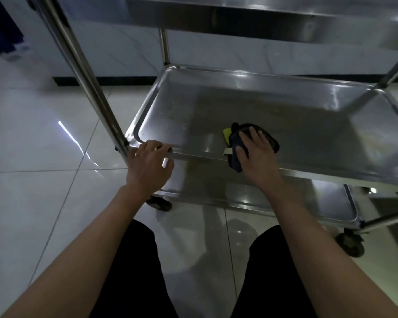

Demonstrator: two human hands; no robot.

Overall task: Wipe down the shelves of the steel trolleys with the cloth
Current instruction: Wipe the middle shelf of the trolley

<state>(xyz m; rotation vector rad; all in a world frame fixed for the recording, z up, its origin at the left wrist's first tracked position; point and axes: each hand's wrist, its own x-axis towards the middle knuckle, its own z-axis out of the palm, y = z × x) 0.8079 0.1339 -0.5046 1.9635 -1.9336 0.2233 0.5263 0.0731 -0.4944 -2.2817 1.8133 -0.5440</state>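
cloth [251, 143] lies at the middle shelf's [285, 115] near edge under the right hand's [255, 148] flat, spread fingers, unwiped steel stretching away beyond, while the left hand [149, 164] grips the near rim

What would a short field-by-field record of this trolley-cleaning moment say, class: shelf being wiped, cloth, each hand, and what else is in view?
shelf being wiped: middle shelf of the steel trolley, a rimmed tray
cloth: dark cloth with a yellow-green patch, lying near the shelf's front edge
right hand: right hand flat on the cloth, fingers spread, pressing it down
left hand: left hand holding the front rim by the corner post
other shelves: top shelf overhead, bottom shelf below
floor: glossy pale tiles; castor wheels rest on them
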